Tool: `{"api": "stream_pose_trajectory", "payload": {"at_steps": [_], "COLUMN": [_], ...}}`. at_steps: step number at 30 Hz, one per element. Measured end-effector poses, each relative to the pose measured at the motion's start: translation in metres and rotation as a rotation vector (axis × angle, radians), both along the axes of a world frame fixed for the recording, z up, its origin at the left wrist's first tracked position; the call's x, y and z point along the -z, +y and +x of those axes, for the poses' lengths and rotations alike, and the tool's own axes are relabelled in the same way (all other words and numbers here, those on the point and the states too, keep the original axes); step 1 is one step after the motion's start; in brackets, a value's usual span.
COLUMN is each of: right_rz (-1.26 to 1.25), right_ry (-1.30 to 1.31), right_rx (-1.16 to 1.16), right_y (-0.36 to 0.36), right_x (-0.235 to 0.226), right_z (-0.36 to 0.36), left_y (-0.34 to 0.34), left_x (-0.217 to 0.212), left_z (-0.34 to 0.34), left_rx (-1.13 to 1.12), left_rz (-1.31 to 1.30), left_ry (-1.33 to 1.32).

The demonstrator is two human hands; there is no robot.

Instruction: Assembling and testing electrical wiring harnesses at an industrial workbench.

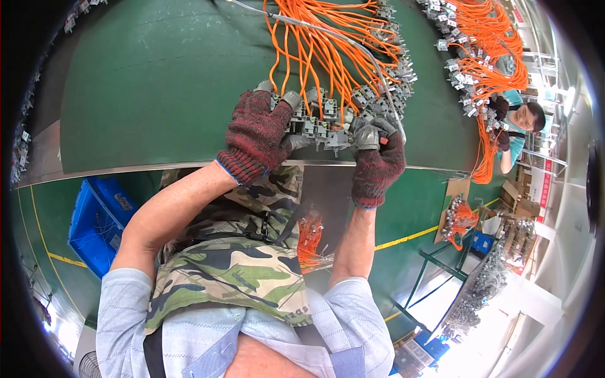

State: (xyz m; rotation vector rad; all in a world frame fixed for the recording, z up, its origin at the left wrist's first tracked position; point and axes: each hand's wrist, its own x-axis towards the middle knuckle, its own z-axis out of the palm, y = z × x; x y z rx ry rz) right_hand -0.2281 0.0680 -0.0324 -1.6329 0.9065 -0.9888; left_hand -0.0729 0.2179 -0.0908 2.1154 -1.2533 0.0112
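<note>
Both my hands wear dark red knit gloves with grey fingertips. At the table's near edge, my left hand [259, 132] closes around the left end of a cluster of grey terminal blocks [321, 126]. Orange wires [315, 50] run from these blocks toward the far side. My right hand [380, 151] is closed at the cluster's right end, its fingertips against the blocks. A small red piece [383, 140] shows between its fingers, but what it belongs to is hidden. A grey cable [382, 79] curves over the wires and down to this hand.
The green tabletop [157, 82] ends in a metal edge just before me. More orange wire bundles [488, 44] with grey ends lie at the right, where a co-worker's gloved hands [501, 123] handle some. A blue crate [101, 223] stands below the table at left; a green-framed rack [444, 271] stands at right.
</note>
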Motion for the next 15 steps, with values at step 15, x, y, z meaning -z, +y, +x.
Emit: {"api": "stream_pose_trajectory", "payload": {"at_steps": [15], "right_rz": [-0.078], "right_ry": [0.21], "right_rx": [-0.064], "right_y": [0.018], "right_x": [0.0], "right_z": [-0.008], "left_y": [0.001], "left_x": [-0.002], "left_z": [-0.003], "left_rx": [-0.017], "left_rz": [0.006], "left_ry": [0.005]}}
